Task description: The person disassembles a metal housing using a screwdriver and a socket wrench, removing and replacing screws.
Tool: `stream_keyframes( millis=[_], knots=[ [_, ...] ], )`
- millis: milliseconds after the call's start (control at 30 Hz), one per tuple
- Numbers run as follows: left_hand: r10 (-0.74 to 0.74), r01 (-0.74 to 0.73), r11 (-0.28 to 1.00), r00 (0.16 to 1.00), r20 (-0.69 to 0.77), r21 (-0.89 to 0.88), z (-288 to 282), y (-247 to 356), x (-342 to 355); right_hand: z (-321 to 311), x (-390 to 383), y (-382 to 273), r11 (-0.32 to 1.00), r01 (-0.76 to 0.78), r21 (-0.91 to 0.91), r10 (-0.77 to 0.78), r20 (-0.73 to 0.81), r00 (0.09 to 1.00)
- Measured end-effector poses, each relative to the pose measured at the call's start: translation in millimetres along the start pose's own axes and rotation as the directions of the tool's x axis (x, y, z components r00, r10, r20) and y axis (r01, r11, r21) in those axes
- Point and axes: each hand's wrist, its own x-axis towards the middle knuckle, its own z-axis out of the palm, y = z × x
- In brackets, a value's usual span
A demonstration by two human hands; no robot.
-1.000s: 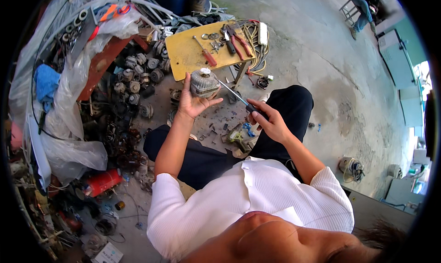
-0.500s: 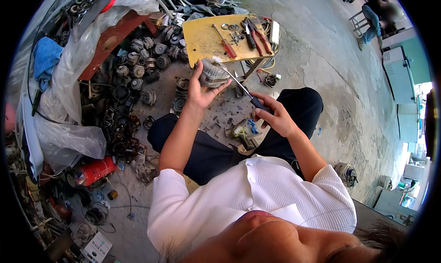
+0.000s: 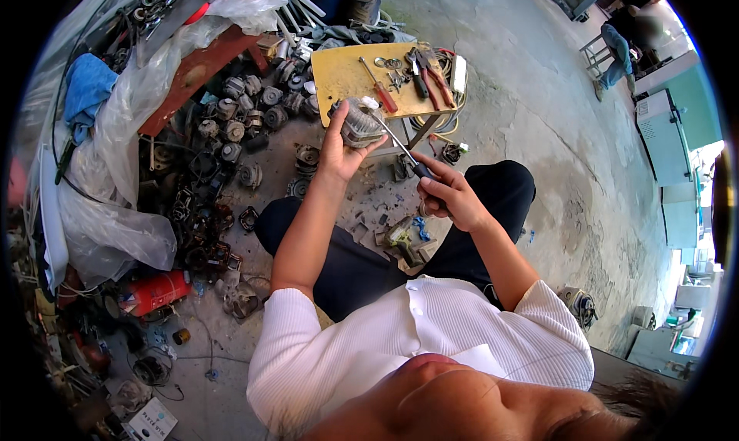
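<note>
My left hand (image 3: 342,152) holds up a grey, grimy motor housing (image 3: 359,125) with a white fitting on top, just in front of a small yellow stool-like table (image 3: 339,71). My right hand (image 3: 450,194) grips a long screwdriver (image 3: 404,148) by its dark handle, and its shaft reaches to the housing's right side. On the yellow surface lie a red-handled screwdriver (image 3: 385,94), metal rings (image 3: 385,62), small metal parts and several pliers (image 3: 433,79). A green-black power tool (image 3: 399,237) rests on the floor between my legs.
A heap of motors (image 3: 235,133), plastic sheeting (image 3: 112,225), a blue cloth (image 3: 88,87) and a red cylinder (image 3: 154,293) crowd the left. Coiled cables (image 3: 454,102) lie behind the table. At the far right are a person (image 3: 616,48) by a stool and pale cabinets (image 3: 658,140).
Both hands appear higher and slightly further right in view than a second ago, with the housing tilted a little differently. The screwdriver still reaches to it. The whole view has shifted slightly.
</note>
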Motion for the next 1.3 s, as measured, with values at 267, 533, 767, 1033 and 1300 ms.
stream_keyframes(
  millis=[267, 533, 767, 1033, 1300],
  knots=[
    [-0.065, 0.065, 0.998, 0.997, 0.038, -0.021, 9.5, 6.6, 7.1, -2.4, 3.7, -3.2, 0.999, 0.015, -0.041, -0.016, -0.018, 1.000],
    [-0.042, 0.041, 0.999, 0.999, -0.019, -0.034, 7.4, 6.5, 16.5, -2.0, 14.9, -7.5, 0.998, -0.046, 0.049, 0.048, -0.025, 0.999],
    [-0.034, 0.034, 0.999, 0.999, -0.039, -0.011, 2.2, 11.7, 23.2, 2.6, 20.7, -5.5, 1.000, -0.011, 0.014, 0.011, -0.020, 1.000],
    [0.030, -0.029, 0.999, 0.991, -0.127, 0.014, 1.8, 10.1, 20.3, 11.7, 28.1, 2.1, 0.997, -0.024, 0.080, 0.028, -0.049, 0.998],
    [0.061, -0.071, 0.996, 0.984, -0.168, -0.054, -1.9, 0.2, 23.2, 16.3, 41.7, 25.2, 0.988, 0.115, -0.104, -0.128, -0.132, 0.983]
  ],
)
